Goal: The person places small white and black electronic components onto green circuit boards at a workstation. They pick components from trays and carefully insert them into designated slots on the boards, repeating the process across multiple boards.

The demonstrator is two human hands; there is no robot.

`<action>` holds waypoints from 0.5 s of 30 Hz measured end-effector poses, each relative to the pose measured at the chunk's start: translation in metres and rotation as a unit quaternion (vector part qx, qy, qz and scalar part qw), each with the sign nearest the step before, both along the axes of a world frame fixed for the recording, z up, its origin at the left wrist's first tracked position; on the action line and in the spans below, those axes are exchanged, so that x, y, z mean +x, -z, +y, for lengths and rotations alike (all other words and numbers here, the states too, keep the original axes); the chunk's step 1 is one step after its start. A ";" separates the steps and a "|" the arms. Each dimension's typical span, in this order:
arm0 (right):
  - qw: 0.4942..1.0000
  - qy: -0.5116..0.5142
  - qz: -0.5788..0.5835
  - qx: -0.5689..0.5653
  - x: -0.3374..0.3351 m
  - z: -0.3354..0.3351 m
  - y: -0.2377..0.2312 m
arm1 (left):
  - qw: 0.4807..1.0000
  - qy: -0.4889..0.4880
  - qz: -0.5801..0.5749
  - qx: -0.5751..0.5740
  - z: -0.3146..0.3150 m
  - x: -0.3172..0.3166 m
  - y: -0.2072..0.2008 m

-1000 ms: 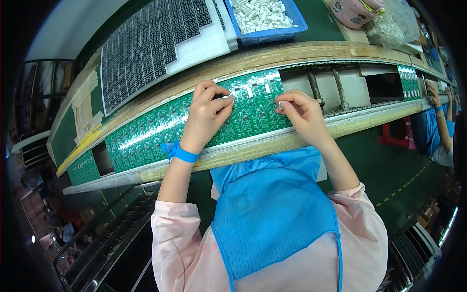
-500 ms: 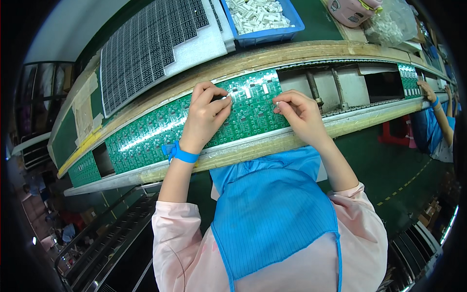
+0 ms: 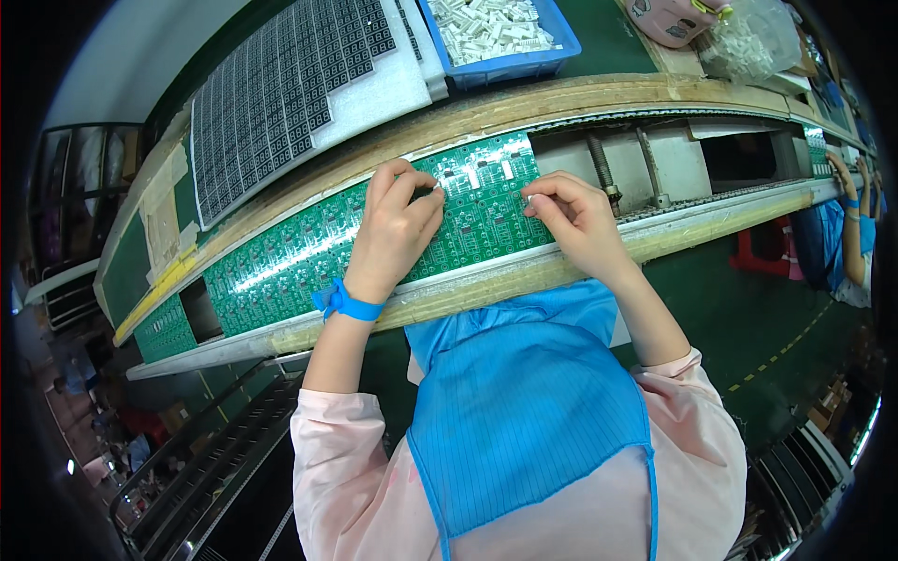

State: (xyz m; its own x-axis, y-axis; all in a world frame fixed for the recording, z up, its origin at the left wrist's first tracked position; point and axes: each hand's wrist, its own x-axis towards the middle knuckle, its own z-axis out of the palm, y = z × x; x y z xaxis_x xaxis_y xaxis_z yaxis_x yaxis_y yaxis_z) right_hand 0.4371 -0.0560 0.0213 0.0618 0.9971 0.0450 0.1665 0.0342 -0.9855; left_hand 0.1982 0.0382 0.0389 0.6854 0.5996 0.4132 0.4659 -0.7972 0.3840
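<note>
Well left of the left hand, a short green board section (image 3: 166, 329) lay between the rails. Beyond that hand, up and left, sat a white foam sheet (image 3: 379, 98) bearing rows of black digit displays (image 3: 271, 98). The long green circuit board (image 3: 281, 245) ran from left of the left hand, beneath both hands, to just short of the right wrist. Left hand (image 3: 397, 222), blue band (image 3: 354, 303) at its wrist, hung over the board, thumb and fingertips drawn together; could not tell whether they gripped anything. Between the hands, near the board's far edge: white parts (image 3: 508, 172). Farther beyond: blue bin (image 3: 519, 67) of white connectors (image 3: 486, 30). Right hand (image 3: 582, 224) pinched a small white piece (image 3: 528, 198) above the board's right end. Just right of it, a threaded rod (image 3: 601, 168).
</note>
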 end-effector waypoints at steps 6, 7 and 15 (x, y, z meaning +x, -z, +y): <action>1.000 -0.001 -0.003 0.000 0.000 0.000 -0.001 | 1.000 0.002 -0.003 0.003 0.001 0.000 -0.001; 1.000 -0.001 -0.003 -0.001 0.000 0.000 -0.002 | 1.000 0.003 -0.003 0.002 0.001 0.001 0.000; 1.000 0.003 -0.005 -0.004 -0.001 0.000 -0.005 | 1.000 0.015 0.011 0.001 0.004 -0.002 -0.005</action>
State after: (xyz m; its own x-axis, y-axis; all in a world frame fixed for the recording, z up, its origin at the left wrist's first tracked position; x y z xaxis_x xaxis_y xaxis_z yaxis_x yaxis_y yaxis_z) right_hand 0.4362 -0.0562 0.0262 0.0671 0.9970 0.0383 0.1775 0.0259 -0.9838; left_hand 0.1961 0.0427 0.0439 0.7116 0.5785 0.3986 0.4508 -0.8112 0.3726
